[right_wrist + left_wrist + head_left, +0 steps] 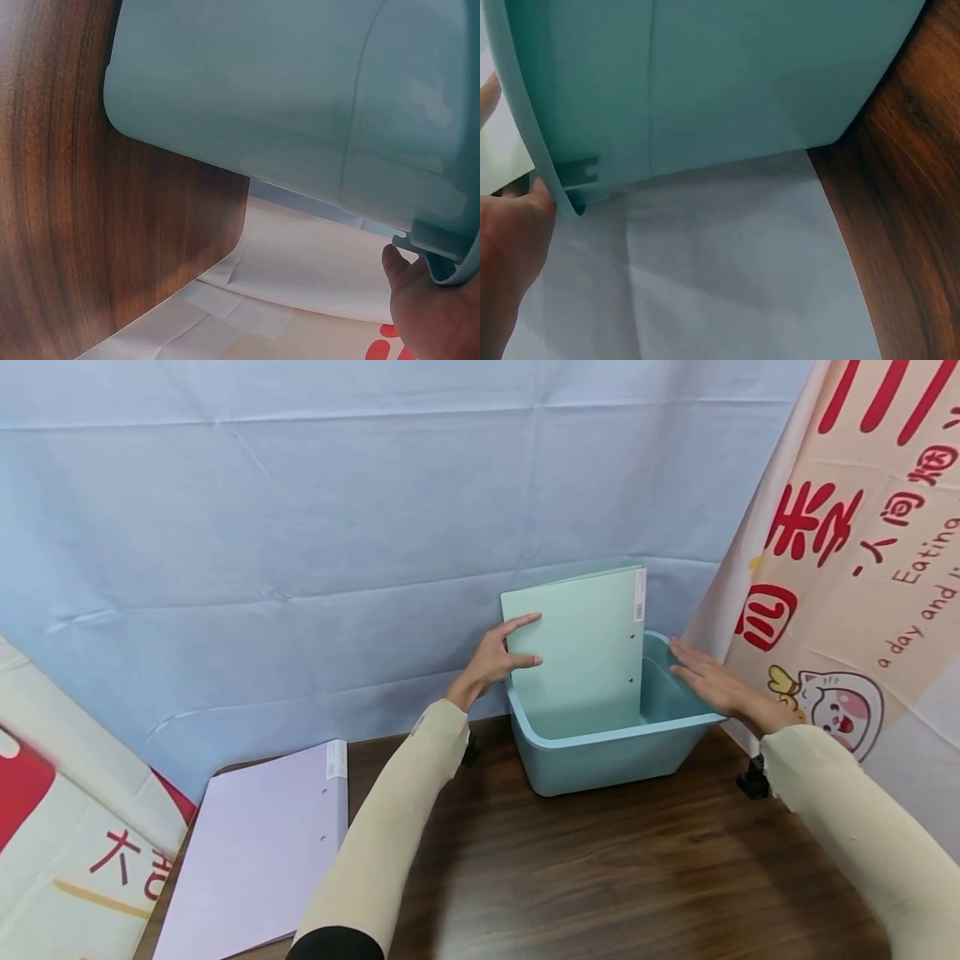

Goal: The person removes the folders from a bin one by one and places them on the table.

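Observation:
A pale green ring-binder-like folder (585,652) with a white label and punched holes stands tilted in a blue-green plastic bin (600,768). Its upper part rises above the rim. My left hand (491,660) is at the folder's left edge, forefinger and thumb spread apart across its front; the other fingers are mostly hidden. In the left wrist view that hand is right at the bin's rim (525,127). At the bin's right end, my right hand (712,681) lies along the rim with its visible fingers extended. Its fingertip shows beside the rim's underside in the right wrist view.
A lilac folder (258,852) lies flat at the left of the dark wooden table (570,868). Behind hangs a pale blue cloth (360,527). Printed cloths stand at both sides, the right one (832,593) close to the bin.

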`<state>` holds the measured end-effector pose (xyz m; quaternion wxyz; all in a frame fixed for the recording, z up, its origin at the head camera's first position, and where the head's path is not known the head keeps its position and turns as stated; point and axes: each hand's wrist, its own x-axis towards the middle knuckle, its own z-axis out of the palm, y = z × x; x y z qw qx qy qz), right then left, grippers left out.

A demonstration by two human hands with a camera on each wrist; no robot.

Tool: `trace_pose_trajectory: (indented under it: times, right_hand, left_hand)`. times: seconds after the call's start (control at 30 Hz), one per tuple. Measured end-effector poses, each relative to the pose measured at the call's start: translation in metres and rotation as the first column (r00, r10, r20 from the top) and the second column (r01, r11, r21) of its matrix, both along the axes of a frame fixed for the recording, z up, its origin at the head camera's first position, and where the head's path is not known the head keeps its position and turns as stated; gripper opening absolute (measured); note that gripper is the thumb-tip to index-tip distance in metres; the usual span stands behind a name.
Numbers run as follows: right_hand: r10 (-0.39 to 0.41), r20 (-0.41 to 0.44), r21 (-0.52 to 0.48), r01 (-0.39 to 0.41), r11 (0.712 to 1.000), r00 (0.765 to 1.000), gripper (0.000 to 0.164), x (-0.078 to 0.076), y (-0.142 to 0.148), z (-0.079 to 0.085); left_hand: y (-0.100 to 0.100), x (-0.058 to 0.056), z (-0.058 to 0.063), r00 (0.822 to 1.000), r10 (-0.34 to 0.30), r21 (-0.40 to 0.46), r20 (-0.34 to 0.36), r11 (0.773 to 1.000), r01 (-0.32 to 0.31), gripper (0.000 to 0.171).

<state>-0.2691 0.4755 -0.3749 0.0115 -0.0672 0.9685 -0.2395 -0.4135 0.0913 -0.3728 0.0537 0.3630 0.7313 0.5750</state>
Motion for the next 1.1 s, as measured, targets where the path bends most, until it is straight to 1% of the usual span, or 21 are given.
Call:
trace_pose_trajectory:
  times: [0.3, 0.5, 0.6, 0.73, 0.83, 0.97, 1.1]
  right_hand:
    - [0.014, -0.017, 0.009, -0.014, 1.0, 1.0, 0.07, -0.002, 0.001, -0.003]
    - [0.007, -0.008, 0.018, -0.007, 1.0, 1.0, 0.071, -0.001, 0.002, -0.004]
    - [0.01, -0.008, 0.023, -0.01, 1.0, 1.0, 0.071, -0.001, 0.002, -0.004]
    - [0.015, -0.008, 0.022, -0.015, 1.0, 1.0, 0.07, -0.001, 0.002, -0.003]
    - [0.016, -0.006, 0.025, -0.016, 1.0, 1.0, 0.07, -0.002, 0.001, -0.003]
    - [0.019, -0.006, 0.027, -0.019, 0.999, 1.0, 0.07, -0.002, 0.001, -0.004]
    - [0.024, -0.012, 0.018, -0.024, 1.0, 1.0, 0.07, -0.001, 0.001, -0.003]
  left_hand:
    - [0.007, 0.006, 0.001, 1.0, 0.004, -0.016, -0.004, 1.0, -0.004, 0.074]
    - [0.012, 0.011, 0.001, 1.0, -0.011, -0.011, -0.017, 1.0, 0.011, 0.072]
    - [0.013, 0.013, -0.001, 1.0, -0.003, -0.009, -0.018, 1.0, 0.003, 0.071]
    - [0.015, 0.014, -0.003, 0.999, 0.031, -0.002, -0.017, 1.0, -0.031, 0.07]
    - [0.018, 0.015, -0.004, 0.997, 0.074, 0.0, -0.029, 0.997, -0.074, 0.07]
    - [0.021, 0.018, -0.004, 0.989, 0.141, -0.003, -0.053, 0.99, -0.141, 0.071]
    - [0.024, 0.023, -0.003, 0.98, 0.185, 0.014, -0.078, 0.983, -0.184, 0.071]
